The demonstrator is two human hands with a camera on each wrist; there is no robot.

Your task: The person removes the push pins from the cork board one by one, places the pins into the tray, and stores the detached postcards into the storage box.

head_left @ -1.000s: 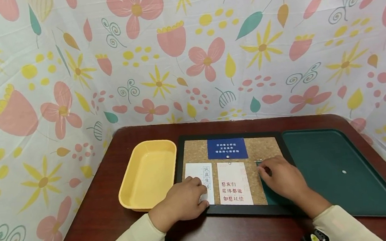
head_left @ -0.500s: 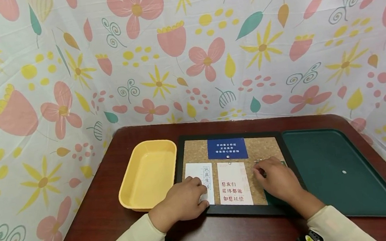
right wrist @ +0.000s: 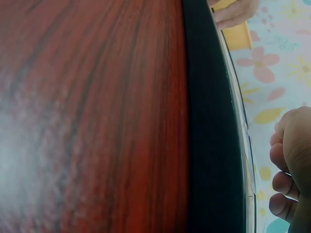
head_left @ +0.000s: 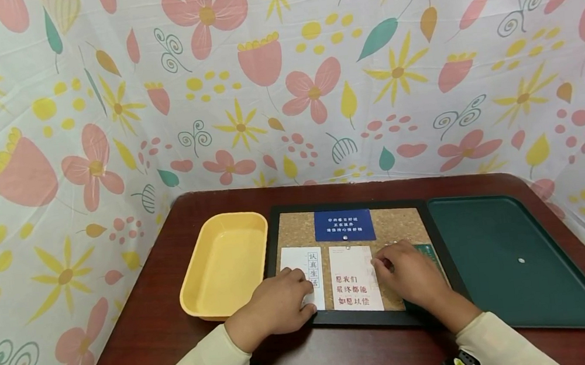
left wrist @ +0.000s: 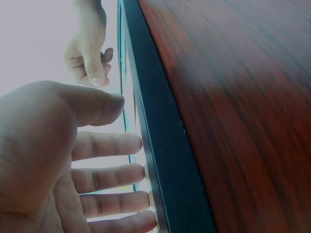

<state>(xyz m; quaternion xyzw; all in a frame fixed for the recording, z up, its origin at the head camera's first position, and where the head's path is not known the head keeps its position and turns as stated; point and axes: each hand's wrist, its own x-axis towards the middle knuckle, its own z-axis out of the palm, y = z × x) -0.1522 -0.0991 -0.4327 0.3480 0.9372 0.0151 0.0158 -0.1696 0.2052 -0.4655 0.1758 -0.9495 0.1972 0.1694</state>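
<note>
Board lies mid-frame on the worktop, w/ blue card at its top, white card lower left, pink card lower ctr & green card lower right, partly hidden by my R hand. My L hand lies over the white card's lower part, fingers straight & relaxed. My R fingers are curled, tips by the pink card's right edge; can't tell if they pinch anything. Yellow tray sits left of frame ctr, green tray far right w/ small pale bit on it.
</note>
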